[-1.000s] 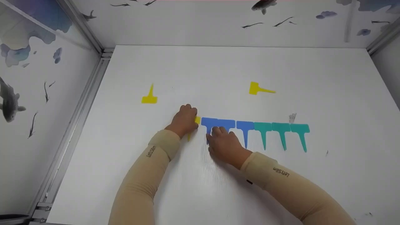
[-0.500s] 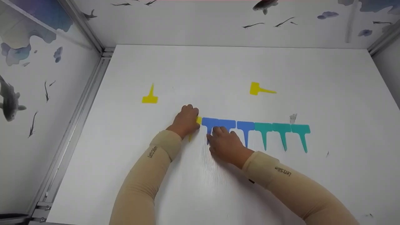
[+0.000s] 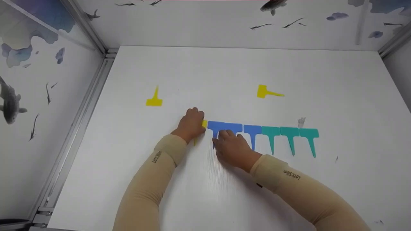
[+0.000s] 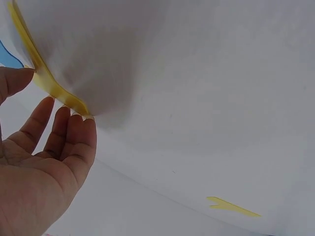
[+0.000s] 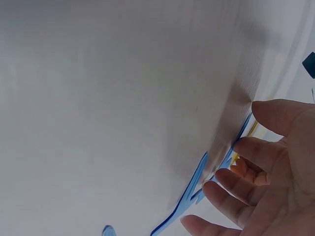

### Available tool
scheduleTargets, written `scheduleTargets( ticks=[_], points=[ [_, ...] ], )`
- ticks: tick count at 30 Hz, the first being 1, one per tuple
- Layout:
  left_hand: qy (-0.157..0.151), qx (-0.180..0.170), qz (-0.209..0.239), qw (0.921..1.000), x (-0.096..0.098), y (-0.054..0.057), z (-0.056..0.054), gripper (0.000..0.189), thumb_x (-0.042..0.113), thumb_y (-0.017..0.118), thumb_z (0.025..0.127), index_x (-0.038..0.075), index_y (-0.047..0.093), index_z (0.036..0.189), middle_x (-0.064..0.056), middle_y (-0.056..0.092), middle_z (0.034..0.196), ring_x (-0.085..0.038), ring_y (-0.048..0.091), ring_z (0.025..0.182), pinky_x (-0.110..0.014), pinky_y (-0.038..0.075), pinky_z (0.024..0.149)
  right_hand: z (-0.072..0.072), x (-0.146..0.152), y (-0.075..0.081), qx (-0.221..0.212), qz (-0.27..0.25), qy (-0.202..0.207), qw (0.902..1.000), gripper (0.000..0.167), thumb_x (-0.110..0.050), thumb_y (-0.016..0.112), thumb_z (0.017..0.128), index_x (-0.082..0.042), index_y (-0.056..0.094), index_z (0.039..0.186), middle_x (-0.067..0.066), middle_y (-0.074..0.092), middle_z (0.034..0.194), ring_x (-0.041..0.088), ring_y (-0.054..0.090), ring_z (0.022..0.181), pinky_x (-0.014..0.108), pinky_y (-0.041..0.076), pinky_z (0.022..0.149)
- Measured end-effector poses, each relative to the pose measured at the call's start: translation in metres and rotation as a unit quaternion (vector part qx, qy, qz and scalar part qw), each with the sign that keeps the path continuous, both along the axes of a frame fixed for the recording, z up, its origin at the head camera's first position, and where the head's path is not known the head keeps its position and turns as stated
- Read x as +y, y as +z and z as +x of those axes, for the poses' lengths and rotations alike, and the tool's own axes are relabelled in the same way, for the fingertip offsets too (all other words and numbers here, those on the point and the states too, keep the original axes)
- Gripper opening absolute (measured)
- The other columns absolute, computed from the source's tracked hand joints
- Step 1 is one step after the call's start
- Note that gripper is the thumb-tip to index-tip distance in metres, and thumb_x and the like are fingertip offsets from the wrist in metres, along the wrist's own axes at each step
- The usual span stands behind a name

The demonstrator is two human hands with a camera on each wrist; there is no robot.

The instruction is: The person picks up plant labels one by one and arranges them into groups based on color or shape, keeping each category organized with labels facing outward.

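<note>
My left hand [image 3: 190, 124] holds a yellow T-shaped plant label [image 4: 54, 88] at the left end of a row, thumb on one side of its head and fingertips along the other. Most of that label is hidden under the hand in the head view. Beside it lie three blue plant labels [image 3: 252, 129], heads in line and stems toward me. My right hand [image 3: 235, 150] rests with relaxed fingers over the two left blue ones, its thumb [image 5: 268, 115] at a stem tip. Three green plant labels [image 3: 289, 131] continue the row rightward.
Farther back on the white table [image 3: 205, 70] lie two loose yellow labels: one at the left [image 3: 154, 101], stem pointing away, and one at the right [image 3: 262, 91], stem pointing right. Panels printed with fish [image 3: 205, 22] stand behind and at the left, with a metal frame [image 3: 77, 122].
Between one second and half a second ago, the left hand shifts very slightly right with the yellow label, toward the blue ones. Since then both hands stay almost still.
</note>
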State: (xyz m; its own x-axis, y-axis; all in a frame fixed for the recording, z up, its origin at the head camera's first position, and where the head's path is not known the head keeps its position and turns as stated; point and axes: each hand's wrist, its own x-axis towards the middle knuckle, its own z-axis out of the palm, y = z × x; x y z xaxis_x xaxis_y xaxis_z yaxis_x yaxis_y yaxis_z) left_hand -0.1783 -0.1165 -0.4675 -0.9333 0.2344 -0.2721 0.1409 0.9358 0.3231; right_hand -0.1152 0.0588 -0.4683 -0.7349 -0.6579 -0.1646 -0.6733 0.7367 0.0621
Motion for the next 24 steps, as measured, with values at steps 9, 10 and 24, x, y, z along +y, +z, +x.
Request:
scheduleTargets(
  ticks=[9,10,24],
  points=[
    [0.012,-0.005,0.003,0.9999,0.000,0.002,0.001,0.037,0.015,0.067,0.086,0.002,0.058,0.120,-0.012,0.050,0.115,-0.025,0.043,0.107,-0.037,0.044,0.097,-0.002,0.000,0.000,-0.029,0.004,-0.014,0.9995,0.041,-0.031,0.055,0.095,-0.014,0.059,0.132,0.010,0.058,0.123,0.026,0.056,0.107,0.043,0.056,0.079],
    [0.016,-0.004,0.004,0.9999,0.000,0.003,0.002,0.039,0.016,0.067,0.087,0.002,0.057,0.122,-0.012,0.051,0.117,-0.025,0.043,0.108,-0.037,0.043,0.099,-0.002,0.000,0.000,-0.030,0.003,-0.013,0.9994,0.041,-0.031,0.055,0.095,-0.014,0.059,0.132,0.010,0.058,0.124,0.026,0.056,0.107,0.044,0.056,0.079],
    [0.036,0.028,-0.006,0.9989,-0.017,0.014,0.032,0.039,0.015,0.057,0.092,0.002,0.055,0.128,-0.013,0.052,0.120,-0.025,0.046,0.107,-0.035,0.044,0.101,-0.003,0.003,0.000,-0.032,-0.001,-0.016,0.9993,0.043,-0.032,0.055,0.095,-0.015,0.056,0.135,0.008,0.058,0.128,0.026,0.055,0.114,0.048,0.054,0.085]
  ],
)
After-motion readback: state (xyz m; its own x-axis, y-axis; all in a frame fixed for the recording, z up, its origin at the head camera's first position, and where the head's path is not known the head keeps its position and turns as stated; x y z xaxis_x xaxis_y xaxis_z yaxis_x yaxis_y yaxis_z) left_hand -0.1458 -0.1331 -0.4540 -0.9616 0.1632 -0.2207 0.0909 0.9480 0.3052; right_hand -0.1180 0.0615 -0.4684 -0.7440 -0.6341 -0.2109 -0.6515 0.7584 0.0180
